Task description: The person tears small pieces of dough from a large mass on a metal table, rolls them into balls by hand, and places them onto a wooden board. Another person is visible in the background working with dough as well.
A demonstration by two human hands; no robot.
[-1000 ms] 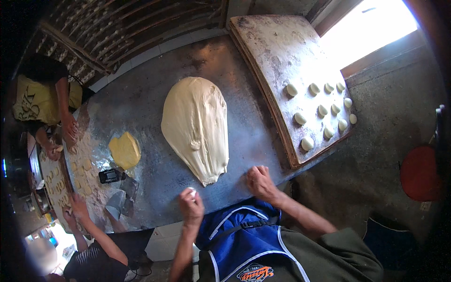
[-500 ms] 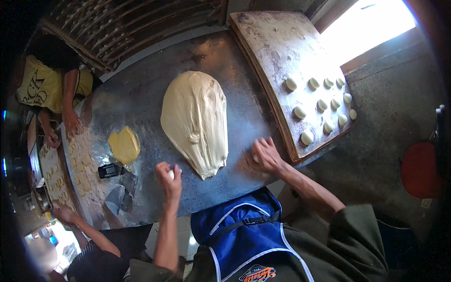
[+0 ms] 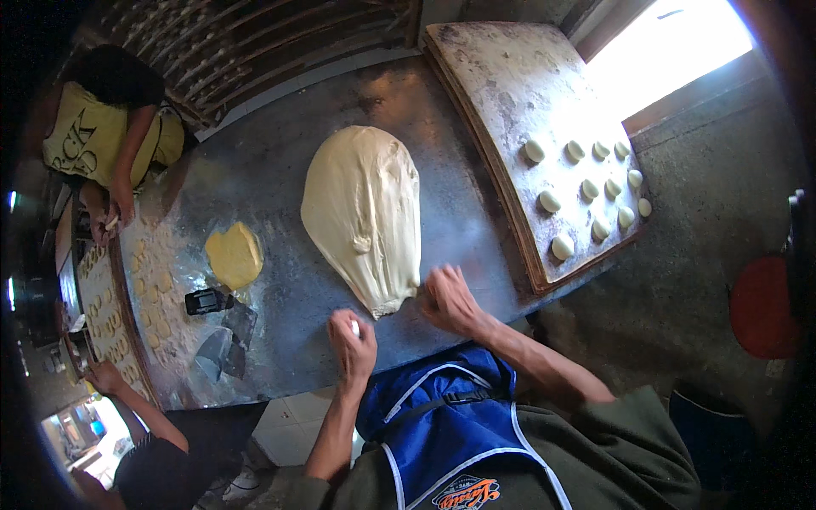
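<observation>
A large mound of pale, smooth dough (image 3: pixel 361 217) lies on the grey metal table (image 3: pixel 323 106), narrowing toward me. At its lower left, my left hand (image 3: pixel 349 344) is closed round a small white dough piece, part of which shows between the fingers. My right hand (image 3: pixel 450 297) is on the table just right of the dough's narrow end, its fingers curled down; whatever lies beneath them is hidden. To the right, several small dough balls (image 3: pixel 562 246) sit on a floured stack of boards (image 3: pixel 501 64).
A yellow dough slab (image 3: pixel 234 255), black object (image 3: pixel 203 301) and metal scrapers (image 3: pixel 225 348) lie on the left. Two co-workers work at the left edge with hands at a board of small dough pieces (image 3: pixel 106 314). A red stool (image 3: pixel 756 306) stands right.
My left hand swung left and up, then came back right toward the dough's tip. My right hand rose, then moved left and slightly down. The co-workers' hands have shifted.
</observation>
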